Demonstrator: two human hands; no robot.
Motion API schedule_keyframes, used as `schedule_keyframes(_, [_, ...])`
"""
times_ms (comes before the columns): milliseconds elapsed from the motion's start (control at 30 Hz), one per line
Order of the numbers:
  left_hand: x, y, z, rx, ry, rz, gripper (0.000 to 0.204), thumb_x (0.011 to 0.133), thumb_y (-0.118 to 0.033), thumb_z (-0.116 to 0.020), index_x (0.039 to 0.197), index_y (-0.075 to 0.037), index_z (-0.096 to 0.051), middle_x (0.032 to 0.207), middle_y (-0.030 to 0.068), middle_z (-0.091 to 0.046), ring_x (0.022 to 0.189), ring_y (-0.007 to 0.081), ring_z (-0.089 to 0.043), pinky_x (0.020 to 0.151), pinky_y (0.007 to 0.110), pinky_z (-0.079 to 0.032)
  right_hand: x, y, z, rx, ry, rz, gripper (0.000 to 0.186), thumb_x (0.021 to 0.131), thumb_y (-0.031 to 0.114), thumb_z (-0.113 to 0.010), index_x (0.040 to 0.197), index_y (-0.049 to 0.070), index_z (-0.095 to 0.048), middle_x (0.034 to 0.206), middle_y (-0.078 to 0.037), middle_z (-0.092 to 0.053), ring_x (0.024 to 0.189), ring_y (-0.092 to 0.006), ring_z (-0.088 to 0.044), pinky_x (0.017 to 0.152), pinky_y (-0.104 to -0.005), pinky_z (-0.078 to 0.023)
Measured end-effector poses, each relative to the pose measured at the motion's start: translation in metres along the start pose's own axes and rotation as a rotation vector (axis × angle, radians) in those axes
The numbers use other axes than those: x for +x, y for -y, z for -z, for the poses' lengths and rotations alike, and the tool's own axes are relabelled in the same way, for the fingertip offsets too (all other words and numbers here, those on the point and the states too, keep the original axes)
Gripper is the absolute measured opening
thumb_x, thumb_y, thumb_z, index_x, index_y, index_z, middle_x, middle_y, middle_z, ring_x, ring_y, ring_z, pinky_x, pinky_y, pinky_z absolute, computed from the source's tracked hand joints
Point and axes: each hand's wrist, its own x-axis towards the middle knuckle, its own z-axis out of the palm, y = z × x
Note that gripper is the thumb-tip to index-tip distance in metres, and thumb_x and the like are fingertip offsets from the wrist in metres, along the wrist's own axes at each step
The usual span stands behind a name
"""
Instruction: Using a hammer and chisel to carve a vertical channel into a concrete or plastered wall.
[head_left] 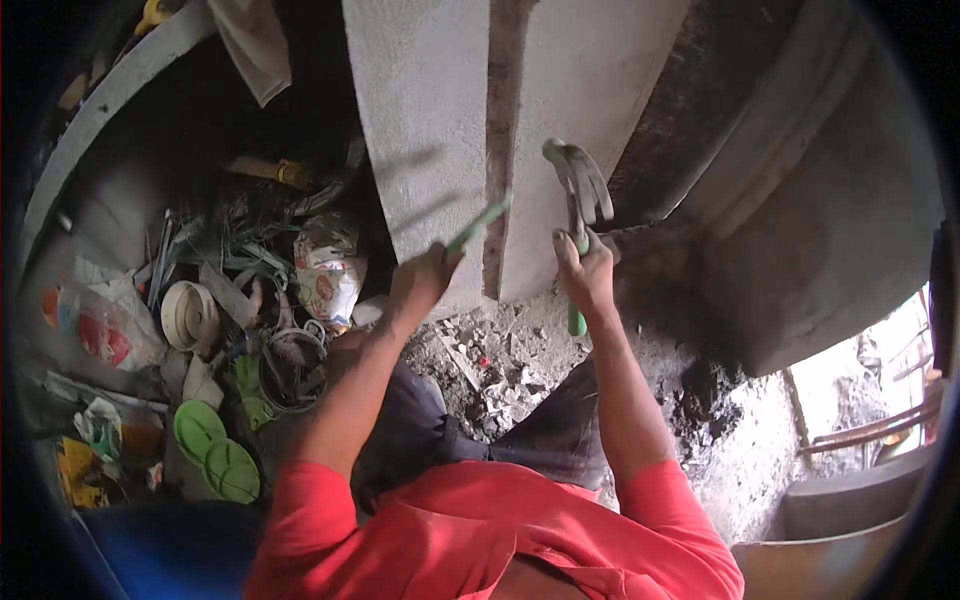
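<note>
My left hand [425,275] grips a slim green tool [478,223], probably metal, which slants up and right over the lower part of two pale, rough panels [415,120] [570,90] with a dark gap between them. My right hand [588,265] is closed round the green handle [577,320] of a claw hammer, its metal head [580,180] raised in front of the right panel. Whether the green tool's tip touches a panel, I cannot tell.
Cluttered tools, bags [325,275], a cream ring [190,315] and green lids [205,440] lie at left. Rubble [490,355] covers the ground between my legs. A curved grey wall [800,230] rises at right above a grey basin [850,490]; a blue surface [160,555] is at lower left.
</note>
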Motion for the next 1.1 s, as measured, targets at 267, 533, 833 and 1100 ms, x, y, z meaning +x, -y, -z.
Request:
schedule_keyframes(267, [-0.011, -0.016, 0.006, -0.067, -0.011, -0.053, 0.032, 0.098, -0.035, -0.061, 0.086, -0.006, -0.052, 0.066, 0.0177, -0.063, 0.059, 0.0391, -0.065, 0.049, 0.047, -0.049, -0.061, -0.048, 0.018, 0.311, 0.106, -0.296, 0.047, 0.098, 0.047, -0.058, 0.087, 0.001, -0.056, 0.066, 0.002, -0.052, 0.061, -0.0077, -0.046, 0.053, -0.0281, -0.039])
schedule_keyframes(533, [0.017, -0.056, 0.05, 0.2, 0.12, 0.076, 0.03, 0.099, -0.033, -0.058, 0.095, -0.003, -0.053, 0.073, 0.0207, -0.066, 0.068, 0.0405, -0.067, 0.057, 0.05, -0.052, -0.067, -0.045, 0.02, 0.452, 0.133, -0.208, 0.048, 0.102, 0.051, -0.048, 0.087, 0.005, -0.052, 0.062, -0.002, -0.051, 0.05, -0.0095, -0.047, 0.046, -0.0268, -0.037])
schedule_keyframes(833, [0.025, -0.074, 0.058, 0.203, 0.195, 0.176, 0.034, 0.1, -0.039, -0.054, 0.098, -0.005, -0.055, 0.08, 0.0228, -0.068, 0.076, 0.0457, -0.067, 0.062, 0.057, -0.049, -0.054, -0.069, -0.071, 0.458, 0.128, -0.353, 0.042, 0.102, 0.039, -0.052, 0.076, 0.006, -0.054, 0.061, 0.002, -0.049, 0.052, -0.0082, -0.043, 0.047, -0.0294, -0.036])
schedule_keyframes(1100, [0.026, -0.058, 0.054, 0.202, 0.151, 0.078, 0.032, 0.1, -0.032, -0.057, 0.093, -0.001, -0.054, 0.075, 0.0222, -0.067, 0.07, 0.0409, -0.067, 0.058, 0.05, -0.051, -0.066, -0.06, -0.065, 0.456, -0.088, 0.166, 0.049, 0.099, 0.045, -0.055, 0.085, -0.002, -0.057, 0.063, -0.008, -0.055, 0.059, -0.0147, -0.049, 0.055, -0.0353, -0.043])
